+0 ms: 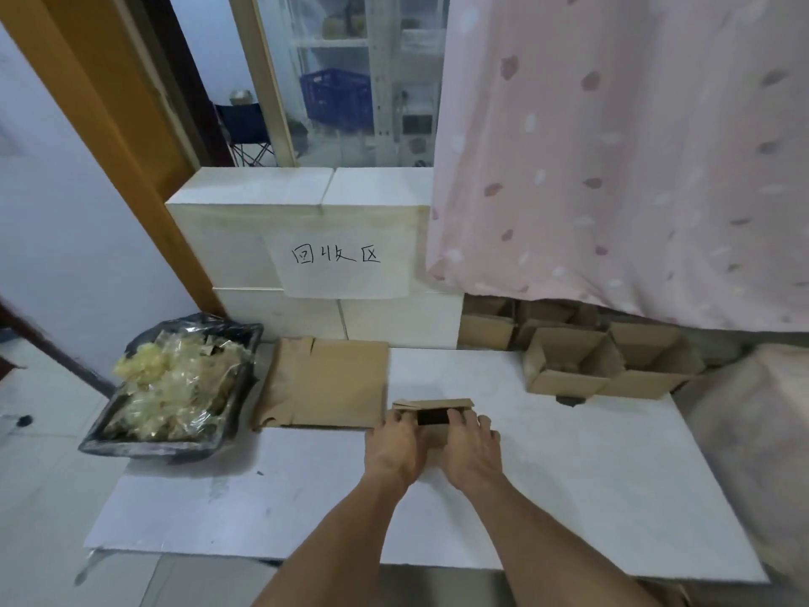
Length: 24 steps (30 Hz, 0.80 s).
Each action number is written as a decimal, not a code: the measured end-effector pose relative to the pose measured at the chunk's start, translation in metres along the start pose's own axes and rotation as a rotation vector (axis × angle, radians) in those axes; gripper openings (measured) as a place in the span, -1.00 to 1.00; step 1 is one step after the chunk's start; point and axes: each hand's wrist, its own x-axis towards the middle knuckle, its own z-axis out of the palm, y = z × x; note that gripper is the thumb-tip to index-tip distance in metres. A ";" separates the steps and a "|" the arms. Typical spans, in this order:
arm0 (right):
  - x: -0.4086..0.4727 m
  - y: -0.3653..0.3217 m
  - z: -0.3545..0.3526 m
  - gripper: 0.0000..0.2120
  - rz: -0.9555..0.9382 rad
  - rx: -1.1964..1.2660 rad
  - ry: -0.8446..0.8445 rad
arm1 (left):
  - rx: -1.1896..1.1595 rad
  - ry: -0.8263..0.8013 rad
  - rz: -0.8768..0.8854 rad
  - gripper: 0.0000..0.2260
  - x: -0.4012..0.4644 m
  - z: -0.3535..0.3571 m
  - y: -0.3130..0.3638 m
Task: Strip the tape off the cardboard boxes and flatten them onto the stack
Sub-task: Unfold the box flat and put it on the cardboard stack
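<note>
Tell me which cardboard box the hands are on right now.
The small box at mid-table, held by the left hand and right hand; the open boxes sit untouched at far right.

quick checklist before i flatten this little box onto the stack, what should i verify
1. Both hands on the small cardboard box: ok, left hand and right hand hold it.
2. Tape stripped: cannot tell, hands cover most of it.
3. Flattened stack reachable: ok, just left of the box.
4. Stack top clear: ok.
5. Tape bin has room: not ok, heaped.
</note>
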 end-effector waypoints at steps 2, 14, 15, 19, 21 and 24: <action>0.004 0.003 0.002 -0.54 0.017 -0.045 -0.015 | -0.024 0.023 -0.026 -0.62 0.008 0.005 0.001; 0.028 0.014 0.011 -0.74 0.232 0.134 0.217 | -0.017 0.080 -0.200 -0.24 0.041 0.011 0.007; 0.032 0.016 0.010 -0.70 0.234 0.173 0.214 | -0.037 0.056 -0.193 -0.22 0.044 0.011 0.007; 0.050 0.021 0.010 -0.48 0.279 0.381 0.060 | -0.153 -0.015 -0.232 -0.20 0.053 0.012 0.007; 0.055 0.023 0.017 -0.46 0.269 0.410 -0.027 | -0.226 -0.045 -0.273 -0.20 0.053 0.015 0.007; 0.058 0.025 0.025 -0.44 0.228 0.440 -0.107 | -0.321 -0.081 -0.305 -0.20 0.054 0.021 0.007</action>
